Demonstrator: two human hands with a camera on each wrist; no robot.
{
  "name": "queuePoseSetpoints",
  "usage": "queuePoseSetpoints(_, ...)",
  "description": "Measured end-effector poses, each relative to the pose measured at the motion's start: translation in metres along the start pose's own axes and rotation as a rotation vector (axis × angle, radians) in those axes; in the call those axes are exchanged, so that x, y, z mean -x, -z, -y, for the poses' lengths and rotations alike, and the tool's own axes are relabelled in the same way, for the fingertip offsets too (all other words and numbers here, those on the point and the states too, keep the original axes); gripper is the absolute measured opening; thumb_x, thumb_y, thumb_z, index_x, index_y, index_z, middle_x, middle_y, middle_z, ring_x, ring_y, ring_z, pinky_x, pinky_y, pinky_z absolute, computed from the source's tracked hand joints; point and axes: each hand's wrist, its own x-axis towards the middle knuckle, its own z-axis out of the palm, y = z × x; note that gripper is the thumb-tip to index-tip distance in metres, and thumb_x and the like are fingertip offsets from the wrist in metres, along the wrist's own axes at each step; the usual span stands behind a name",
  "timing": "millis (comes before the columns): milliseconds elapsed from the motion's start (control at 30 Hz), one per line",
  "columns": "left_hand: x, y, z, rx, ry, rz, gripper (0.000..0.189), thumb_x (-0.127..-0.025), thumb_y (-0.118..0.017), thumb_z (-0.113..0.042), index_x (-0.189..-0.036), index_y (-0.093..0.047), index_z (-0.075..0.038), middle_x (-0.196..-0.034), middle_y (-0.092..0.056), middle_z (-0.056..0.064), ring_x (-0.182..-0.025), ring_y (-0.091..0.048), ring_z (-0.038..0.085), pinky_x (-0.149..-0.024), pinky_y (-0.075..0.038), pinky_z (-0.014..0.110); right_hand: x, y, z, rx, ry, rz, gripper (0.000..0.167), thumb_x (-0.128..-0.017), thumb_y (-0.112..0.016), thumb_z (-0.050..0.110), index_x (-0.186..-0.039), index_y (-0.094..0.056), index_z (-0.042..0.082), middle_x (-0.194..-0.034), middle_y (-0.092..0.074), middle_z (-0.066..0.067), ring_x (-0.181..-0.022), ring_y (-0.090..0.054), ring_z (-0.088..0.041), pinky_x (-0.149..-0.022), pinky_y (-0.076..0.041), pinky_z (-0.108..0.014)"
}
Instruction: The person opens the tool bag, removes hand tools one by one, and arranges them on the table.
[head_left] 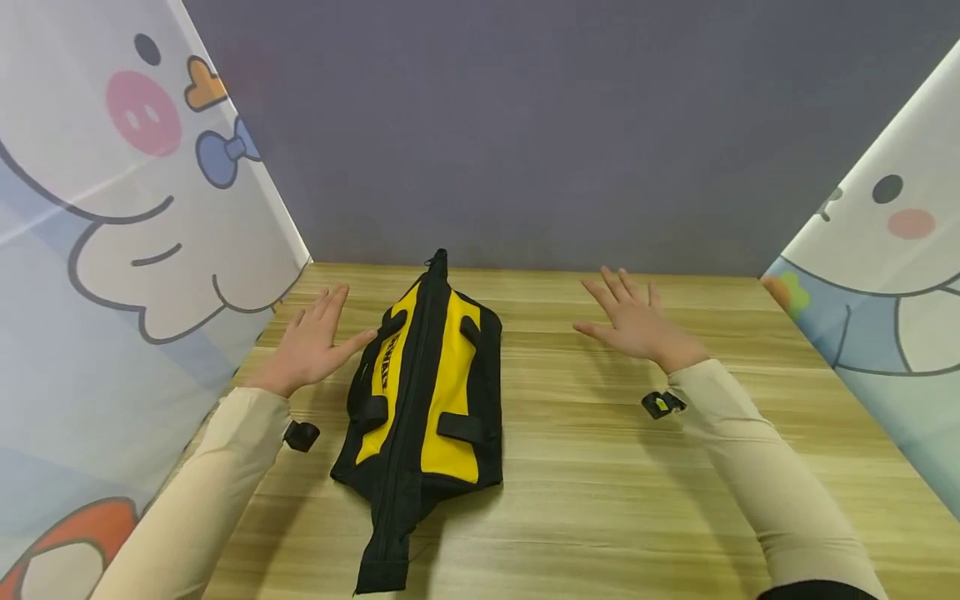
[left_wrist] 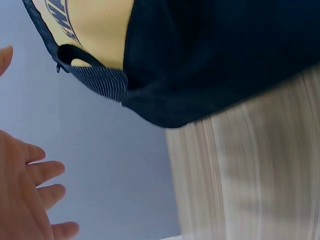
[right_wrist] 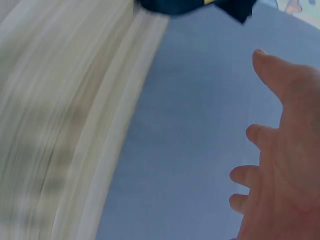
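Observation:
A black and yellow tool bag (head_left: 450,375) lies lengthwise on the wooden table, its long black zipper (head_left: 412,367) running along the top. Black strap loops show on both yellow sides. My left hand (head_left: 311,346) is spread beside the bag's left side, thumb pointing toward it, holding nothing. In the left wrist view the bag's dark end and lettered yellow panel (left_wrist: 100,30) fill the top, with the left fingers (left_wrist: 45,172) extended below. Well to the right of the bag, my right hand (head_left: 633,325) is spread with straight fingers and holds nothing.
The wood-grain table (head_left: 637,517) meets a dark grey wall (head_left: 525,133) at the back. Cartoon-printed panels stand on the left (head_left: 150,250) and the right (head_left: 900,267). Each wrist wears a small black camera.

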Motion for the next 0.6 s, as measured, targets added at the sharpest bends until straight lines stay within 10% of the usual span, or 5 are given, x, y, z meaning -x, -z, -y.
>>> queuePoseSetpoints(600,-0.013,-0.006,-0.016,0.316,0.007,0.099,0.097,-0.099,-0.053,-0.056,-0.159,0.003,-0.005,-0.159,-0.020,0.026,-0.140,-0.028,0.048,-0.110,-0.033,0.066,-0.066,-0.005,0.082,0.092,0.203,0.012,0.074,-0.101,-0.049,0.056,-0.160,-0.022,0.021,-0.161,-0.020,-0.019,-0.147,-0.017,-0.040,-0.117,0.006,-0.067)
